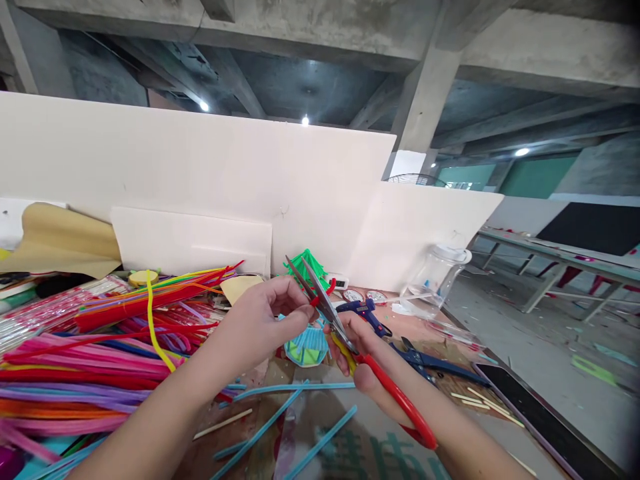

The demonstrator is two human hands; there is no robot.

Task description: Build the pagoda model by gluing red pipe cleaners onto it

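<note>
My left hand [274, 312] is closed in a pinch on a short red pipe cleaner [331, 287]. Scissors [397, 397] with a red handle are in my right hand [367, 337], its fingers wrapped round them below the blades. The blades point up and away, a little apart, and the red piece lies at them near my left fingertips. Just behind my hands sits a light-blue and green pipe-cleaner piece [306, 350]. Farther back stands a green cone-shaped piece [306, 263], partly covered by the blades. Cut blue pipe cleaners [323, 440] lie on the table below.
Heaps of coloured pipe cleaners [85, 360] cover the left side. A blue glue gun [367, 313], dark-blue pliers [425, 360], thin wooden sticks [493, 407] and a phone [543, 420] lie at right. A clear plastic jug [430, 280] stands at the back, before white boards [200, 167].
</note>
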